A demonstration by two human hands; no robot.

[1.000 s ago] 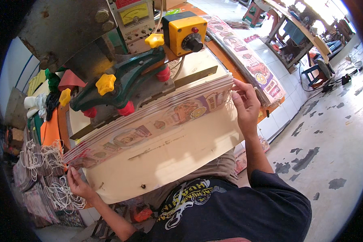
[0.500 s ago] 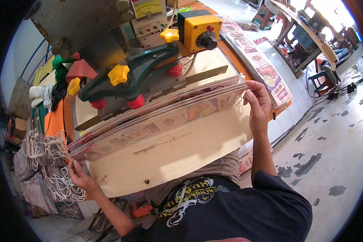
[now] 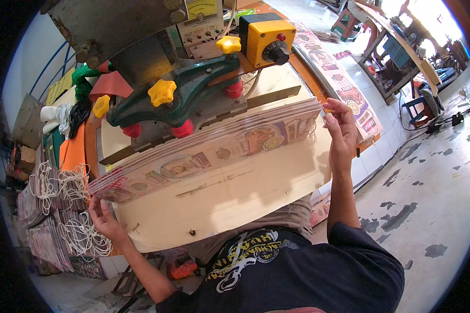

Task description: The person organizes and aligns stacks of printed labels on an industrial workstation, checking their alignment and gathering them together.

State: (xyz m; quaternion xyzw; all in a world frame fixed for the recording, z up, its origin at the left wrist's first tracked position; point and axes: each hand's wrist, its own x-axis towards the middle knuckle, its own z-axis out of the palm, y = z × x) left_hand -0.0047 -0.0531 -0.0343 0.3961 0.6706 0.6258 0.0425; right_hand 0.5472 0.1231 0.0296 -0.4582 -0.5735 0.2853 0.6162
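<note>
Left hand [image 3: 105,218] and right hand [image 3: 340,131] are each gripping an end of the stack of printed sheets [image 3: 214,151], squaring it on the cream table [image 3: 235,203] under the green clamp [image 3: 188,94]; next move probably needs flush edges

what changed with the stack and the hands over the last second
Little changed. The right hand shifted slightly along the right end of the stack of printed sheets, fingers now over its top corner. The left hand kept its hold on the left end. The stack stayed on the table under the machine.
</note>
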